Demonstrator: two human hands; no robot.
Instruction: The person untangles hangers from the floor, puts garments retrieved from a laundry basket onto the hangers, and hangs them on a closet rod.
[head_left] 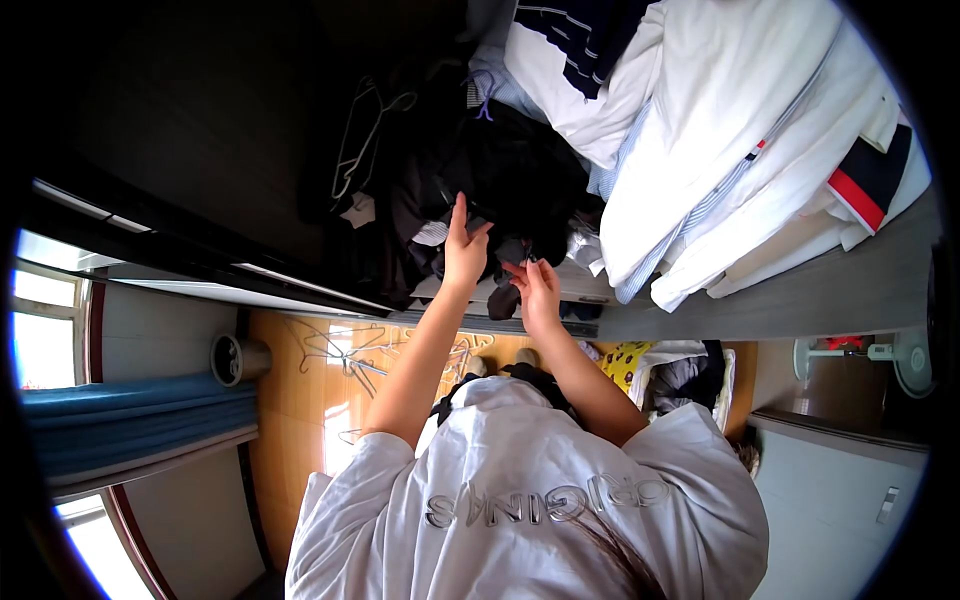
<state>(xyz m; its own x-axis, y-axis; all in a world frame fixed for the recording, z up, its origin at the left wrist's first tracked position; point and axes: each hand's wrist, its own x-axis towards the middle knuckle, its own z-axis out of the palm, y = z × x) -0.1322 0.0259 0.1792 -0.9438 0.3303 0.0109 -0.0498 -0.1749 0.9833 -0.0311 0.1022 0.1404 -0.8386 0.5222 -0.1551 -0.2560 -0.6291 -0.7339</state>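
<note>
My left hand is raised before a heap of dark clothes, index finger stretched out and thumb apart, with nothing clearly held. To its right, the fingers of my right hand are bent around the edge of a small dark cloth, which hangs just left of the palm. Parts of the fingertips are lost against the dark fabric. A purple hanger lies on top of the heap, and a pale wire hanger stands out at its left.
White and striped shirts hang at the upper right. Several hangers lie on the wooden floor. A bin stands at the left near a blue curtain. More clothes and a fan are at the right.
</note>
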